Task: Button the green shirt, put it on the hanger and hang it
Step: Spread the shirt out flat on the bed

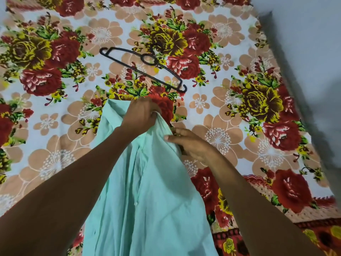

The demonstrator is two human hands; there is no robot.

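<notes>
Left hand: our left hand (141, 115) pinches the soft light green cotton shirt (147, 191) near its top, holding it up.
Right hand: our right hand (191, 145) grips the shirt's edge beside it, to line up buttons.
Hanger: the thin black plastic hanger (143, 68) waits beyond both hands on the flowery bedsheet (239, 126).

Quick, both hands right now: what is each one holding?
Left hand: grip closed on the green shirt.
Right hand: pinching the same shirt's edge.

A bed (239, 43) under a floral sheet (103, 34) — red, yellow, peach blooms — beside a pale wall (304, 34)
</notes>
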